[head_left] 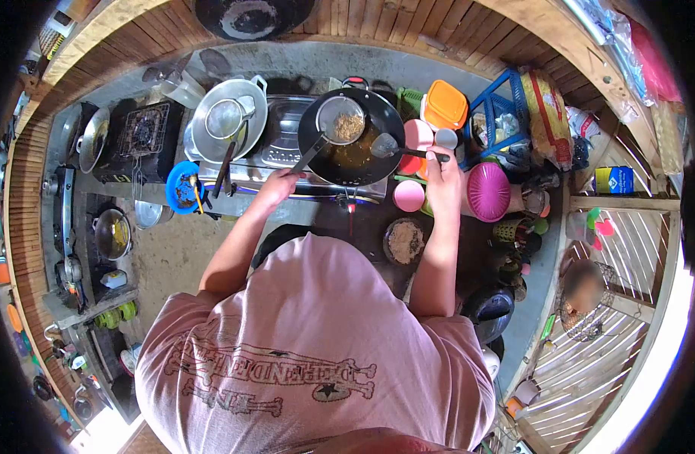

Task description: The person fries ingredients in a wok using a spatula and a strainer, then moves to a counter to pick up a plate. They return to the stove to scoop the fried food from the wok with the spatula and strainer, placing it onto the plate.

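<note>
metal mesh makes our strainer (338, 112) light, we judge, yet stiff-framed; over the wok (381, 121), with brown bits (349, 127) inside, it could tip, so we'd hold it by the handle (310, 157), where our left hand (282, 185) is curled closed. our right hand (443, 175) is wrapped round the spatula (384, 145), likely rigid, perhaps slick with oil.

Left fingers (290, 178) grip a strainer (338, 118) — right fingers (443, 150), a spatula (384, 145).
</note>
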Demonstrator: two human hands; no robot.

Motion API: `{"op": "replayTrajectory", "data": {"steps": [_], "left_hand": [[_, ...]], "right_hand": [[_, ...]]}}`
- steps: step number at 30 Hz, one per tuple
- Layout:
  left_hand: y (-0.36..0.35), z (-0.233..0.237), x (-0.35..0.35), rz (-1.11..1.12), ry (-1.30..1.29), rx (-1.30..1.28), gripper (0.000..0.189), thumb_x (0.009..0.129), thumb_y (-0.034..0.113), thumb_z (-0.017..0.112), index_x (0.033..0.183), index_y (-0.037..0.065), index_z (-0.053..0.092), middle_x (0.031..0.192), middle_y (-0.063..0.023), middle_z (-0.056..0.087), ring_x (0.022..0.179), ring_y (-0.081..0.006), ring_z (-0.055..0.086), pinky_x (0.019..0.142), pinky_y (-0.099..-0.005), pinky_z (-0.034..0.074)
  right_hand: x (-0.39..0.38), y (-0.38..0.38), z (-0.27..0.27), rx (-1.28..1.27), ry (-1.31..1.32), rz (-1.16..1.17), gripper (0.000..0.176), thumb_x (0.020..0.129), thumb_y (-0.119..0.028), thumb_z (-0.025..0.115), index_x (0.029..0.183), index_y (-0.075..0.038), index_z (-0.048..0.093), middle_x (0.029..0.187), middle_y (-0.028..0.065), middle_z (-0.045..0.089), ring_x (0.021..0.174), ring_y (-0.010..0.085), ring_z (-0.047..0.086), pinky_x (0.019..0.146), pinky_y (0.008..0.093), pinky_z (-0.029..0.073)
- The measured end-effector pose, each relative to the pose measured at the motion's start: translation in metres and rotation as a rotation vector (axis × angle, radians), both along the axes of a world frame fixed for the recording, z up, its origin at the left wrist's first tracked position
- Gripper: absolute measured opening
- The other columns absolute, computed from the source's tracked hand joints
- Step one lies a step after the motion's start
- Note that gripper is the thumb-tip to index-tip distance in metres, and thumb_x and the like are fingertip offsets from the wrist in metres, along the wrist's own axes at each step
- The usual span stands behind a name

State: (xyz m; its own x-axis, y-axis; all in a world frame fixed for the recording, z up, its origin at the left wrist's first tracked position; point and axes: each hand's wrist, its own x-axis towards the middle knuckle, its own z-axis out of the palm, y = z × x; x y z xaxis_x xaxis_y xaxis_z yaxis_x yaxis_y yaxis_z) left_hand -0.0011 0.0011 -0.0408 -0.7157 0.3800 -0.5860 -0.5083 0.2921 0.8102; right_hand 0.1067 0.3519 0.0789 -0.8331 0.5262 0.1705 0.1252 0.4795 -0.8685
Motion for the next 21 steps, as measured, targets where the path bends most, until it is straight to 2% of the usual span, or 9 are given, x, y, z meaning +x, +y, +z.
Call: {"op": "replayTrajectory", "data": {"steps": [7, 11, 13, 14, 15, 18, 19, 21], "left_hand": [[-0.015, 0.023, -0.003, 0.068, 0.037, 0.041, 0.022, 0.097, 0.020, 0.058, 0.110, 0.004, 0.068, 0.059, 0.0091, 0.038, 0.051, -0.0040, 0.034, 0.047, -0.0243, 0.024], [-0.018, 0.042, -0.001, 0.092, 0.086, 0.009, 0.021, 0.096, 0.017, 0.058, 0.108, 0.003, 0.067, 0.060, 0.0088, 0.039, 0.051, -0.0040, 0.034, 0.046, -0.0244, 0.023], [-0.025, 0.037, -0.001, 0.087, 0.098, 0.020, 0.021, 0.097, 0.017, 0.058, 0.108, 0.003, 0.067, 0.060, 0.0085, 0.039, 0.051, -0.0044, 0.034, 0.046, -0.0247, 0.023], [-0.028, 0.034, -0.001, 0.081, 0.109, 0.032, 0.021, 0.097, 0.017, 0.057, 0.109, 0.003, 0.067, 0.060, 0.0082, 0.039, 0.051, -0.0048, 0.034, 0.047, -0.0251, 0.024], [-0.029, 0.036, 0.000, 0.081, 0.110, 0.033, 0.021, 0.097, 0.017, 0.057, 0.109, 0.003, 0.067, 0.060, 0.0082, 0.039, 0.051, -0.0048, 0.034, 0.047, -0.0251, 0.024], [-0.033, 0.043, 0.005, 0.099, 0.108, 0.003, 0.022, 0.097, 0.017, 0.056, 0.110, 0.002, 0.066, 0.060, 0.0076, 0.039, 0.051, -0.0052, 0.034, 0.047, -0.0255, 0.024], [-0.035, 0.041, 0.006, 0.107, 0.099, -0.003, 0.022, 0.097, 0.017, 0.056, 0.110, 0.002, 0.066, 0.060, 0.0074, 0.040, 0.051, -0.0052, 0.034, 0.047, -0.0254, 0.024], [-0.040, 0.036, 0.006, 0.117, 0.094, -0.009, 0.023, 0.098, 0.017, 0.055, 0.111, 0.002, 0.066, 0.060, 0.0071, 0.040, 0.051, -0.0053, 0.035, 0.047, -0.0253, 0.024]], "right_hand": [[-0.004, -0.010, -0.030, 0.033, -0.077, 0.049, 0.015, 0.095, -0.016, 0.062, 0.102, -0.003, 0.063, 0.080, 0.0181, 0.068, 0.074, 0.0357, 0.067, 0.068, 0.0419, 0.052], [-0.001, -0.022, -0.048, -0.034, -0.084, 0.004, 0.018, 0.095, -0.020, 0.062, 0.101, -0.002, 0.063, 0.073, 0.0160, 0.066, 0.066, 0.0284, 0.066, 0.064, 0.0392, 0.051], [-0.001, -0.026, -0.068, -0.123, 0.005, -0.064, 0.018, 0.096, -0.020, 0.062, 0.102, -0.002, 0.064, 0.069, 0.0126, 0.065, 0.063, 0.0222, 0.065, 0.064, 0.0363, 0.051], [-0.002, -0.027, -0.080, -0.128, 0.038, -0.057, 0.018, 0.098, -0.019, 0.059, 0.107, -0.003, 0.062, 0.069, 0.0073, 0.064, 0.063, 0.0168, 0.063, 0.062, 0.0312, 0.050], [-0.004, -0.027, -0.095, -0.127, 0.039, -0.057, 0.018, 0.098, -0.019, 0.059, 0.107, -0.003, 0.062, 0.069, 0.0073, 0.064, 0.063, 0.0168, 0.063, 0.062, 0.0312, 0.050], [-0.013, -0.031, -0.125, -0.751, 0.242, -0.124, 0.019, 0.101, -0.015, 0.056, 0.116, -0.004, 0.060, 0.070, 0.0009, 0.059, 0.056, 0.0056, 0.047, 0.052, 0.0203, 0.037], [-0.013, -0.029, -0.128, -0.751, 0.245, -0.124, 0.019, 0.101, -0.015, 0.056, 0.116, -0.004, 0.060, 0.070, 0.0009, 0.059, 0.056, 0.0056, 0.047, 0.052, 0.0203, 0.037], [-0.014, -0.026, -0.130, -0.928, 0.253, -0.129, 0.019, 0.101, -0.016, 0.056, 0.116, -0.004, 0.058, 0.071, 0.0013, 0.059, 0.059, 0.0084, 0.051, 0.055, 0.0226, 0.038]]}}
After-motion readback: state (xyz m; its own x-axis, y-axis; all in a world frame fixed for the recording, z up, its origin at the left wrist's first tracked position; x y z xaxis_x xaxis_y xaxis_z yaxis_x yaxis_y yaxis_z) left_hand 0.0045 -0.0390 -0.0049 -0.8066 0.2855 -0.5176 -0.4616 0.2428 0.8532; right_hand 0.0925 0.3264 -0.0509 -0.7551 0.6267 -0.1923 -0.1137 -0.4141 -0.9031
